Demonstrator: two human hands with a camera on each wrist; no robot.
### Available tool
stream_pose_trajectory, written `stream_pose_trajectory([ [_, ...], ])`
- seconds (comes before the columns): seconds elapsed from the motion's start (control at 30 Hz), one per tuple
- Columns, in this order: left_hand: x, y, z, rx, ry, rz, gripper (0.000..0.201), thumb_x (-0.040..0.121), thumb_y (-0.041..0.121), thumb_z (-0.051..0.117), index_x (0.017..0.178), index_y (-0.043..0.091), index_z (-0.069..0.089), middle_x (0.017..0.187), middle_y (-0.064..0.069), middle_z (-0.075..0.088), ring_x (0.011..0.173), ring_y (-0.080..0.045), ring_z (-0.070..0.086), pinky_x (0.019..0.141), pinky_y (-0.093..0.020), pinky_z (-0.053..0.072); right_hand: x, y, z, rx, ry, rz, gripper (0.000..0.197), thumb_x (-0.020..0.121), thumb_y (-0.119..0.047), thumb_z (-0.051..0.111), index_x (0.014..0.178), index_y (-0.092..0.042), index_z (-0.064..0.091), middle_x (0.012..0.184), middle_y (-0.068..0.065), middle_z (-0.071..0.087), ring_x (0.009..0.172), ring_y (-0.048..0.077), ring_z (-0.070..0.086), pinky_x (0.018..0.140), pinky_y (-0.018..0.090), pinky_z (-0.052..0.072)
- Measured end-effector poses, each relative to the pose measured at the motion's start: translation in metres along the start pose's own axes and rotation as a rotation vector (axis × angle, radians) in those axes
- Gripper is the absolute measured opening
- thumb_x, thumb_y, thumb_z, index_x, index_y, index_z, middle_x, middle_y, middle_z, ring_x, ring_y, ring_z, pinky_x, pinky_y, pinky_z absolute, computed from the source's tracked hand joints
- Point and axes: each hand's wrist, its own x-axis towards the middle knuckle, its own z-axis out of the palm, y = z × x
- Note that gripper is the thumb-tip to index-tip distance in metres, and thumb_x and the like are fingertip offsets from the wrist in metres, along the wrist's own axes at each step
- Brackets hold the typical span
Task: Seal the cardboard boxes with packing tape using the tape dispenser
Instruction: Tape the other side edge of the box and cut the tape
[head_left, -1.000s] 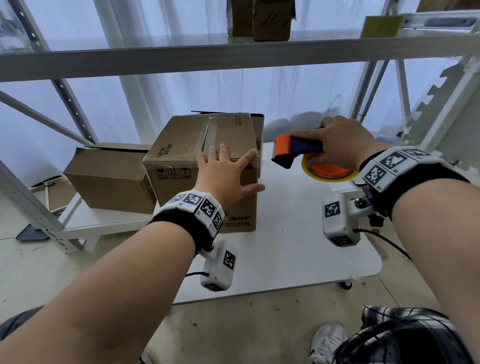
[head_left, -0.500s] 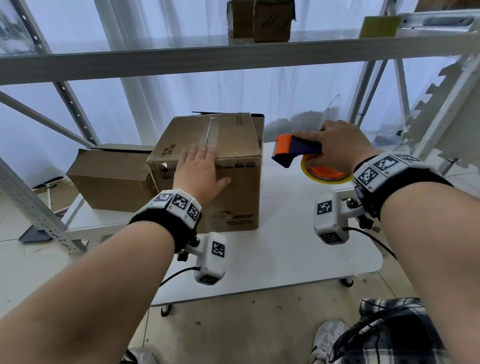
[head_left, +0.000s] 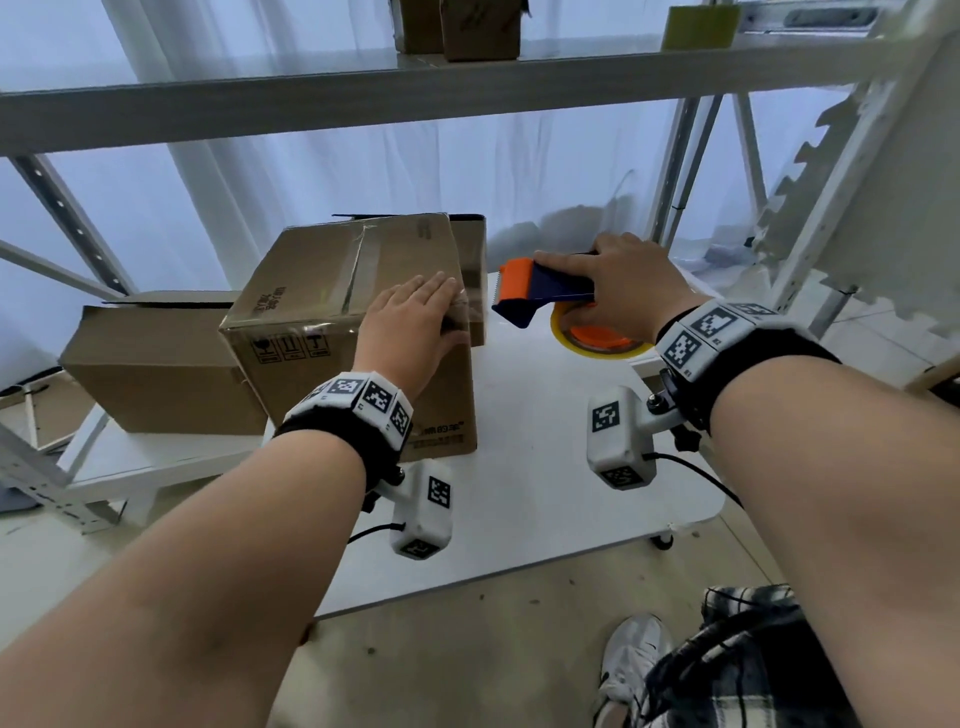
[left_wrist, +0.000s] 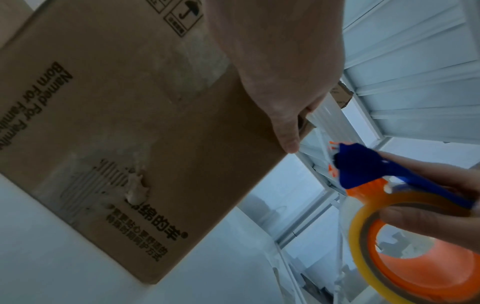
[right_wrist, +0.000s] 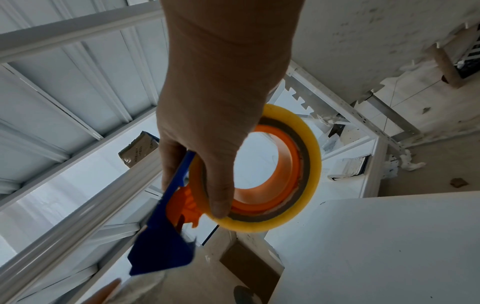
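Since a second ago, the left hand (head_left: 410, 332) has slid from the near top edge of the cardboard box (head_left: 332, 312) to its right top edge, fingers straight and pressed together, flat on clear tape there. That box stands on the white table (head_left: 545, 467), its top seam already taped. Just beside it, above the table, the right hand (head_left: 623, 296) grips the blue-and-orange tape dispenser (head_left: 540, 296), fingers curled round its handle and yellowish roll. A second box (head_left: 156, 374) sits left on a lower shelf.
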Motion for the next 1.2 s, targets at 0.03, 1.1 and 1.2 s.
stream_pose_trajectory([
  [0.03,-0.001,-0.006,0.000,-0.007,0.003,0.001,0.062,0.095,0.046,0.048,0.148,0.021,0.029,0.154,0.002,0.031,0.143,-0.018,0.026,0.117,-0.035,0.017,-0.001,0.000,0.000,0.034,0.006,-0.008,0.069,0.085,-0.047,0.062,0.145,-0.048,0.027,0.101,0.006,0.041,0.105,0.031,0.046,0.091,0.039,0.036],
  [1.1,-0.002,-0.016,-0.001,-0.014,-0.023,0.115,0.054,0.098,0.035,0.046,0.148,0.024,0.029,0.155,0.003,0.028,0.143,-0.018,0.025,0.117,-0.034,0.018,0.024,-0.035,-0.027,-0.508,-0.201,-0.206,0.044,0.091,-0.038,0.049,0.132,-0.050,0.041,0.108,0.003,0.050,0.109,0.027,0.046,0.090,0.037,0.034],
  [1.2,-0.002,-0.018,-0.001,-0.033,-0.017,0.107,0.054,0.098,0.035,0.047,0.148,0.025,0.031,0.154,0.003,0.030,0.143,-0.018,0.026,0.117,-0.035,0.019,0.019,-0.030,-0.016,-0.432,-0.132,-0.229,0.045,0.090,-0.035,0.049,0.132,-0.048,0.041,0.103,0.004,0.049,0.105,0.028,0.048,0.087,0.038,0.034],
])
